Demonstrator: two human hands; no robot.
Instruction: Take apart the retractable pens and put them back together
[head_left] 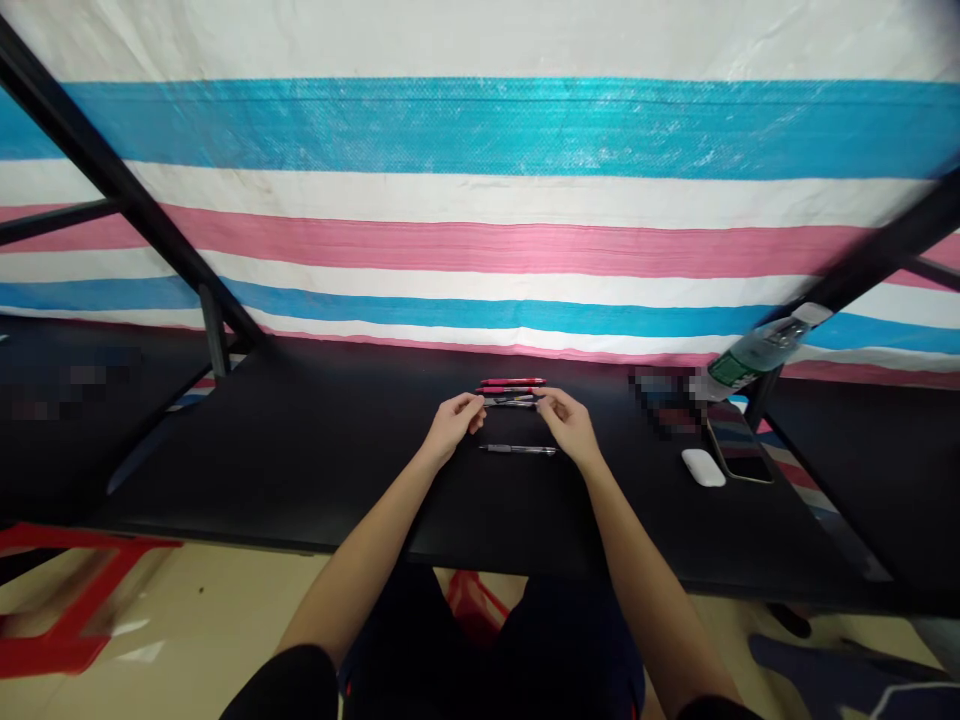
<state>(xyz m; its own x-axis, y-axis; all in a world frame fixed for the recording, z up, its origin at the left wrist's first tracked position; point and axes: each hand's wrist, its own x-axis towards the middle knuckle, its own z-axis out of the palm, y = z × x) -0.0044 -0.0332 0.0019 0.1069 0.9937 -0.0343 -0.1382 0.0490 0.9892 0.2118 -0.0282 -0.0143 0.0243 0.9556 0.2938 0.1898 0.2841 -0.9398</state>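
My left hand (454, 423) is closed in a pinch at the left end of some clear and dark pens (511, 401). At their right end, the fingers of my right hand (568, 420) pinch too. How many pens lie between the hands is hard to make out. Just beyond them are red pens (513, 382), lying sideways on the black table (337, 440), close to my right fingertip. A single clear pen with a dark grip (519, 450) lies nearer to me, apart from both hands and roughly parallel to the others.
On the right stand a water bottle (757, 355) with a green label, tilted, a phone (742, 448) and a white earbud case (703, 468). Black metal bars (150, 220) slope at both sides. A striped sheet (480, 250) hangs behind. A red stool (67, 600) is at lower left.
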